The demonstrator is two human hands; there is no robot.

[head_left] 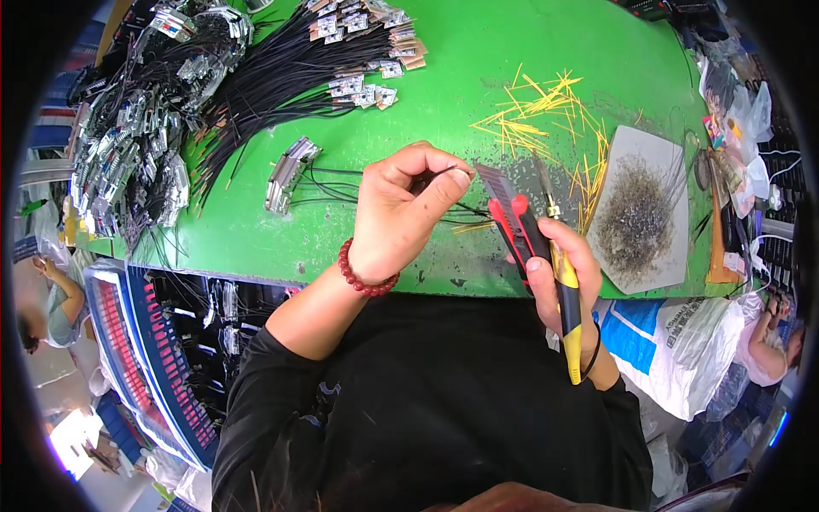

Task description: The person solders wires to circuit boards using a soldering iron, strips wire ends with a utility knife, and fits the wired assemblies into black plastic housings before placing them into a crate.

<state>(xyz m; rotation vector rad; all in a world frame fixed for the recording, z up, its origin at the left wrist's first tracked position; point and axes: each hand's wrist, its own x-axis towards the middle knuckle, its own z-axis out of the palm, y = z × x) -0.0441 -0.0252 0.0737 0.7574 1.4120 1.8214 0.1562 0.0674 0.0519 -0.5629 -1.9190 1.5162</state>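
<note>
My left hand [409, 198], with a red bead bracelet on its wrist, pinches the end of a thin black wire. That wire seems to belong to the black wires [328, 189] running from a small metal-cased connector piece [291, 174] on the green table. In my right hand [570, 282] are two tools: a red and black utility knife [519, 226], its blade out and close to my left fingertips, and a yellow and black soldering iron [567, 316], its tip pointing up the table. Some wires pass beneath my left hand.
Bundled black wires [281, 77] with small boards lie at the upper left, beside a heap of metal connectors [136, 145]. Yellow sticks [533, 111] are scattered behind my hands. A grey, soot-stained board [638, 213] lies at the right. Other people are partly visible at both sides.
</note>
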